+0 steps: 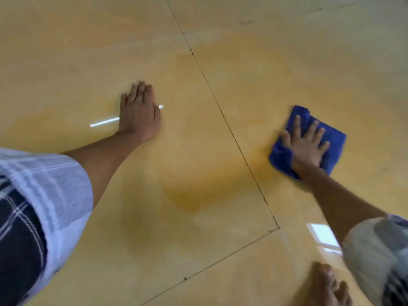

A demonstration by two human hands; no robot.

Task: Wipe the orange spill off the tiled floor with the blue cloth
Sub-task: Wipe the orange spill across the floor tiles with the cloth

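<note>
An orange film covers the glossy tiled floor (66, 51). Its darkest patch, the orange spill (194, 193), lies at the centre, just left of a dark grout line (229, 129). My right hand (305, 149) presses flat, fingers spread, on the folded blue cloth (333, 146), which lies on the tile right of that line. My left hand (139, 113) rests palm down on the left tile with its fingers together and holds nothing.
A bare foot (324, 288) stands at the bottom right, below my right arm. Checked short sleeves cover both upper arms. A second grout line (220, 260) runs across the lower part. Bright window reflections show on the tiles.
</note>
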